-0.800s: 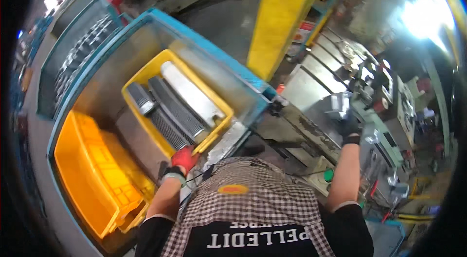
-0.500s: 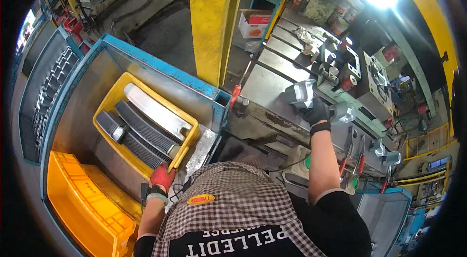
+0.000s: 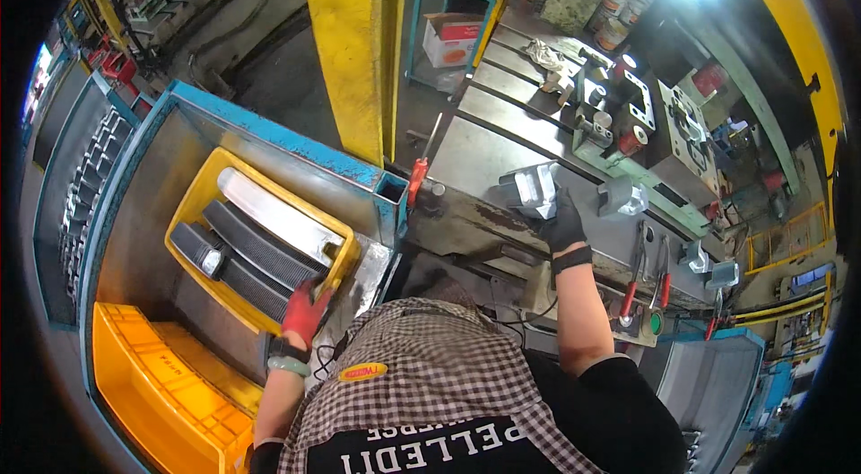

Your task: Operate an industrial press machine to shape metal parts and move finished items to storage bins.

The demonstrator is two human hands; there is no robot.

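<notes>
My right hand [image 3: 563, 227], in a black glove, grips a shiny bent metal piece [image 3: 536, 191] at the edge of the flat steel machine bed [image 3: 475, 156]. A similar metal piece [image 3: 622, 196] sits just right of that hand. My left hand [image 3: 307, 313], in a red glove, reaches over the near right rim of a yellow bin [image 3: 193, 182]. Its fingers look apart and lie at the end of a row of stacked thin dark plates [image 3: 256, 293]. Further rows of dark plates [image 3: 260, 245] and a pale silver row [image 3: 273, 214] fill the bin. One shiny piece [image 3: 212, 262] shows among them.
The bin stands inside a blue-framed metal container [image 3: 278, 138], beside an orange crate [image 3: 161, 384]. A yellow post [image 3: 350, 52] rises beyond. Red-handled pliers [image 3: 635, 272] hang at the bed's edge, and a red-handled screwdriver [image 3: 418, 178] stands by the container corner. Die blocks [image 3: 682, 147] sit at right.
My right hand has shifted slightly left with the metal piece, away from the similar piece beside it. My left hand has moved further over the bin rim, towards the dark plates.
</notes>
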